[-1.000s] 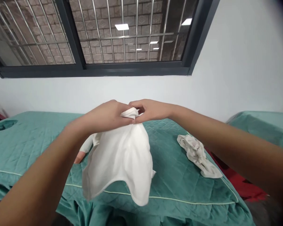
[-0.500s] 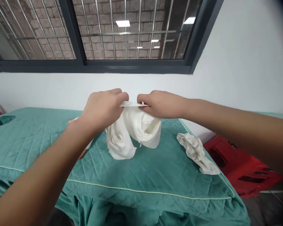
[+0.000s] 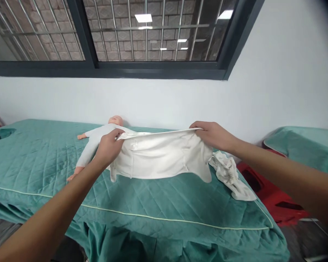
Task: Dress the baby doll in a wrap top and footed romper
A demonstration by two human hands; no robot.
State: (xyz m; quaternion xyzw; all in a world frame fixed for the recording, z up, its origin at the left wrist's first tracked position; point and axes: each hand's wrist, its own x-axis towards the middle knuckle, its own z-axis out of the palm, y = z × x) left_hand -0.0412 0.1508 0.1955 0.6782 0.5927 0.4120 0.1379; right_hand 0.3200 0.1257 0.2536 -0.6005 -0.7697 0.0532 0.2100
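A white cloth garment (image 3: 161, 154) hangs stretched sideways between my two hands, its lower edge just over the green quilted bed cover. My left hand (image 3: 110, 145) pinches its upper left corner, and my right hand (image 3: 211, 134) grips the upper right end. Behind and left of my left hand lies a baby doll (image 3: 100, 136) in pale clothing, on its back with its head toward the wall; my left hand and forearm hide part of it. A second crumpled white cloth (image 3: 231, 176) rests near the bed's right edge.
The green quilted bed (image 3: 158, 203) has a hole at its far left. Red plastic objects (image 3: 276, 203) stand on the floor at the right, beside another green-covered surface (image 3: 308, 145). A white wall and a barred window lie behind.
My hands have moved apart, spreading the bunched white garment into a wide sheet. The doll, mostly hidden before, now shows. The view has shifted slightly.
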